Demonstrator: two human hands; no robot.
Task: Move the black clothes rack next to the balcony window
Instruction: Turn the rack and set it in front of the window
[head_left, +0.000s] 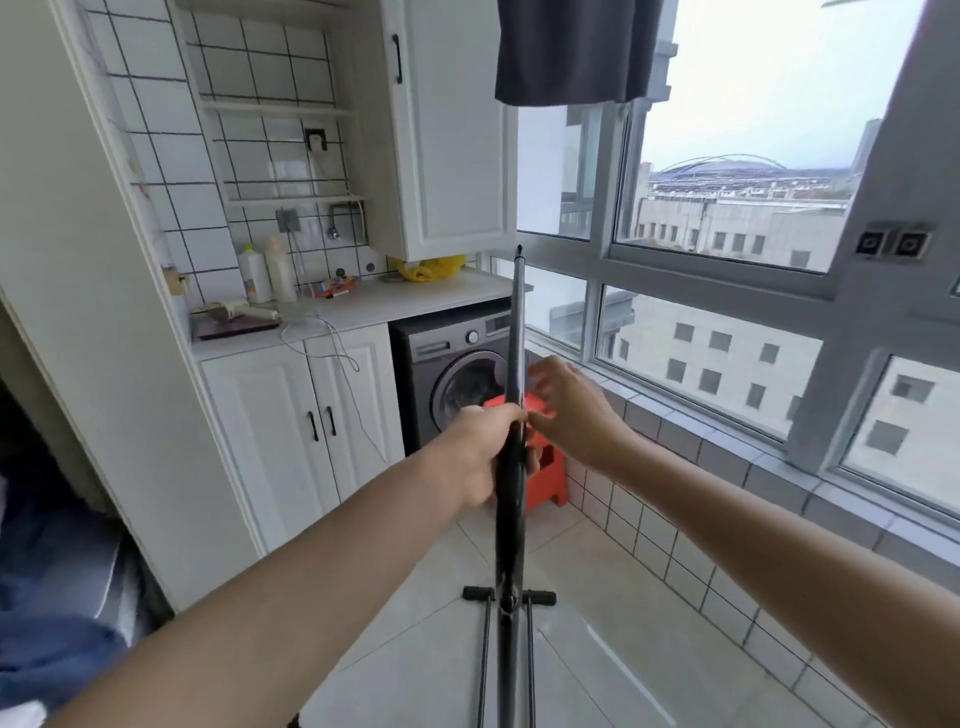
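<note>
The black clothes rack (514, 332) shows as a long top bar running away from me, with its foot and two thin lower rods on the tiled floor near the bottom centre. My left hand (485, 452) is wrapped around the bar about halfway along. My right hand (571, 410) hovers just right of the bar with fingers spread, holding nothing; whether it touches the bar I cannot tell. The balcony window (727, 270) fills the right side above a tiled sill.
A grey washing machine (457, 374) stands under a white counter (363, 306) straight ahead, with a red plastic stool (543, 467) in front of it. White cabinets (301, 431) line the left. A dark cloth (576, 52) hangs overhead. Blue fabric (52, 597) lies at the lower left.
</note>
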